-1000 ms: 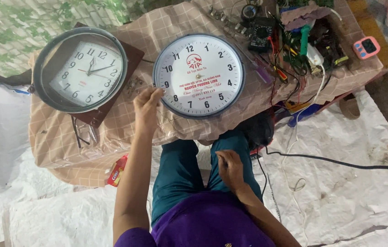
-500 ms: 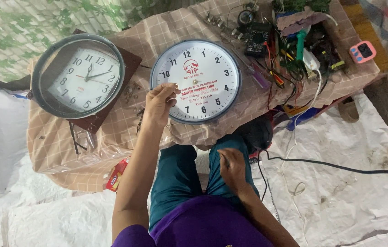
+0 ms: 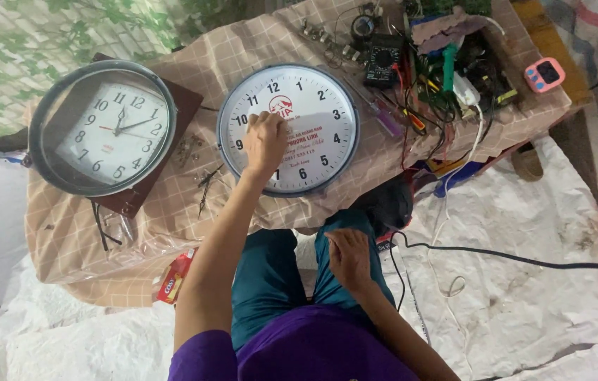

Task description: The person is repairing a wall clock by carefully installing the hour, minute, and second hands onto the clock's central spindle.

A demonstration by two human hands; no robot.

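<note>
A round white wall clock (image 3: 313,116) with a grey rim lies face up on a low table under a checked beige cloth (image 3: 242,56). My left hand (image 3: 265,141) rests on the middle of its face, fingers curled over the centre. My right hand (image 3: 348,257) lies flat on my right knee, holding nothing. A second round clock (image 3: 105,127), dark-rimmed with a squarish white dial, lies to the left on a brown board (image 3: 186,106).
Tweezers (image 3: 206,185) and small parts lie between the clocks. A black multimeter (image 3: 382,62), screwdrivers, wires and a green tool crowd the table's right end. A pink timer (image 3: 544,74) sits at the far right. A black cable (image 3: 510,257) crosses the white ground sheet.
My left hand has moved from the clock's lower left rim onto the centre of its face. The right hand stays on my knee.
</note>
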